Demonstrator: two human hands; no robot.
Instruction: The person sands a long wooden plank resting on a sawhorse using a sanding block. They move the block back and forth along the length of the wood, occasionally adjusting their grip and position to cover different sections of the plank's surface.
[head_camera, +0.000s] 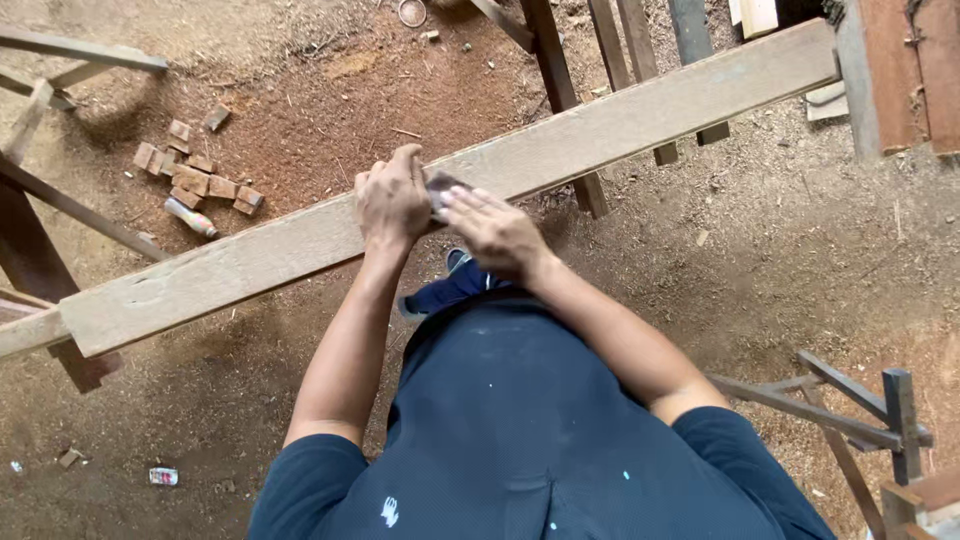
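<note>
A long pale wooden plank (620, 120) runs across the view from lower left to upper right, raised above the dirt floor. My left hand (392, 200) rests on the plank's near edge with fingers curled over it. My right hand (495, 232) lies flat beside it, fingers pressing a small dark piece, likely sandpaper (440, 186), against the plank. The two hands nearly touch over that piece.
Several small wood offcuts (195, 175) and a tube-shaped object (190, 217) lie on the sawdust floor at left. Wooden trestle legs (560, 70) stand behind the plank. Timber frames sit at far left (40, 250) and lower right (850, 420).
</note>
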